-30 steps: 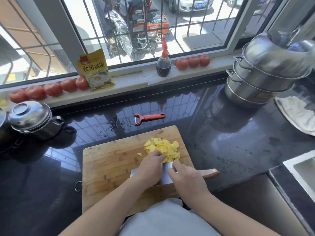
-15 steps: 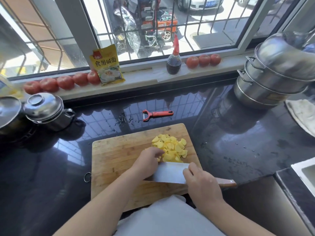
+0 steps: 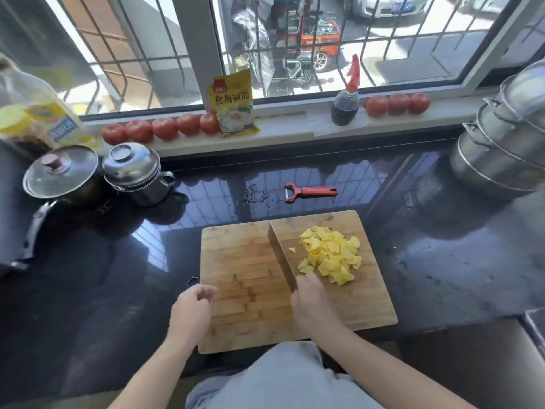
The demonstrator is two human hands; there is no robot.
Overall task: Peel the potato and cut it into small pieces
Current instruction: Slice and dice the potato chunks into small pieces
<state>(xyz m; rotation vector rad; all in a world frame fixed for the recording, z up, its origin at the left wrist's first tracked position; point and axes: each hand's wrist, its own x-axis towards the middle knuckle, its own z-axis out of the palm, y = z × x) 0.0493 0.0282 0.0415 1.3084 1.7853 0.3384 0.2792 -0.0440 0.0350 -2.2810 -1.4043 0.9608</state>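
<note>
A heap of small yellow potato pieces lies on the right half of the wooden cutting board. My right hand grips the handle of a cleaver, whose blade stands on edge on the board just left of the heap, pointing away from me. One loose piece lies beside the blade. My left hand hovers at the board's near left edge, fingers loosely curled, holding nothing. A red peeler lies on the black counter behind the board.
Two lidded pots and an oil bottle stand at the left. Stacked steel steamer pots fill the right. Tomatoes, a yellow packet and a sauce bottle line the windowsill. A sink edge shows at right.
The cleaver has turned from lying across the board near me to standing lengthwise left of the heap. My left hand has left the potato and drawn back to the board's left edge.
</note>
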